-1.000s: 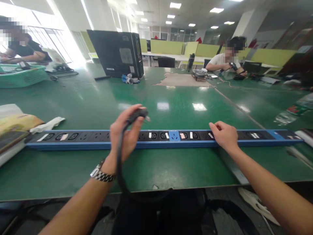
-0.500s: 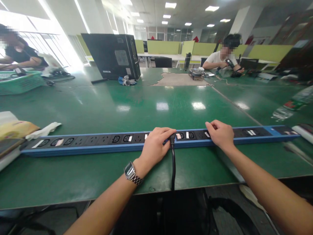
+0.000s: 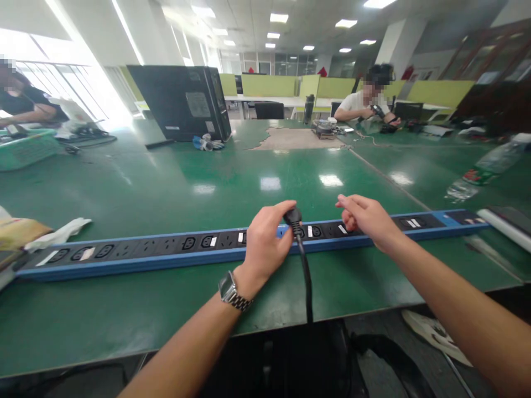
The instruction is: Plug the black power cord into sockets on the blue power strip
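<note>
A long blue power strip [image 3: 145, 265] with black sockets and small white labels lies across the green table. My left hand [image 3: 267, 237], with a watch on its wrist, grips a black plug [image 3: 293, 216] between thumb and fingers over the middle of the strip. From the plug a black cable [image 3: 307, 276] hangs down past the table's front edge. To the right, my right hand [image 3: 363, 218] is held over the strip with its fingers curled together and nothing seen in them.
A black computer case [image 3: 178, 102] stands at the back left, blue-grey gloves [image 3: 208, 143] beside it. A green basket [image 3: 29, 148] is at far left, a plastic bottle [image 3: 485, 168] at right. Two people sit across the table, one at each side.
My left hand has lifted the plug off the strip's face and tilted it. My right hand has risen a little from the strip. The view has shifted slightly.
</note>
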{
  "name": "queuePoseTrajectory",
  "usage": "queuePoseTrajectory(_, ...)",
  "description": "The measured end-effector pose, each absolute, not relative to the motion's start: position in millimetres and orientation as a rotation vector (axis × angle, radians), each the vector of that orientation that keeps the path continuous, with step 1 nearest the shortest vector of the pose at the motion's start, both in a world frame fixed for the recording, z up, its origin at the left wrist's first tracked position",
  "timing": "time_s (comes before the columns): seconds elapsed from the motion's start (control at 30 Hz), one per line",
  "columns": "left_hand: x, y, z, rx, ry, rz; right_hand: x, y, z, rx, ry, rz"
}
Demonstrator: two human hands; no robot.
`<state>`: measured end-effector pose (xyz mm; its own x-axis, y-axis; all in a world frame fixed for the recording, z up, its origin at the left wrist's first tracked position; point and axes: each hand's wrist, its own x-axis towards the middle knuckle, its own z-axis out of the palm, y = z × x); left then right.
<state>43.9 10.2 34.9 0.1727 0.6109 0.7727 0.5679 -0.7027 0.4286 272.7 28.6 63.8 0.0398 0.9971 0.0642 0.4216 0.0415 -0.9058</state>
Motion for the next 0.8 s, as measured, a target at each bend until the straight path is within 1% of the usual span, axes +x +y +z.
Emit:
queuePoseTrajectory(0.03, 56, 12, 43, 2.375, 1.158, 1.600, 265, 20, 79, -1.460, -1.605, 0.951)
queuePoseTrajectory(0.07, 68, 13, 50, 2.405, 1.102, 1.555, 260, 13, 93, -1.459, -1.738, 0.937)
queuePoseTrajectory(0.17, 93, 18, 62, 2.455, 1.047, 1.357, 262, 5, 117, -1.647, -2.056, 0.612)
queuePoseTrajectory(0.23, 92, 18, 57, 2.496, 1.123, 1.189, 284, 12, 115, -1.844, -2.131, 0.407)
queuePoseTrajectory(0.3, 78, 17, 44, 2.553, 1.299, 0.981, 317, 23, 103, -2.013, -2.137, 0.310)
queuePoseTrajectory(0.37, 57, 15, 29, 2.596, 1.490, 0.758, 349, 32, 90, -2.083, -2.125, 0.307)
queuePoseTrajectory(0.43, 41, 12, 18, 2.640, 1.577, 0.617, 370, 38, 81, -2.091, -2.112, 0.380)
queuePoseTrajectory(0.5, 33, 11, 12, 2.689, 1.598, 0.580, 374, 39, 79, -2.099, -2.093, 0.440)
queuePoseTrajectory(0.6, 33, 10, 9, 2.720, 1.624, 0.605, 357, 38, 79, -2.018, -2.122, 0.480)
queuePoseTrajectory(0.7, 36, 10, 8, 2.736, 1.634, 0.635, 328, 38, 80, -1.887, -2.223, 0.446)
queuePoseTrajectory(0.8, 36, 9, 7, 2.749, 1.636, 0.651, 303, 40, 82, -1.865, -2.316, 0.381)
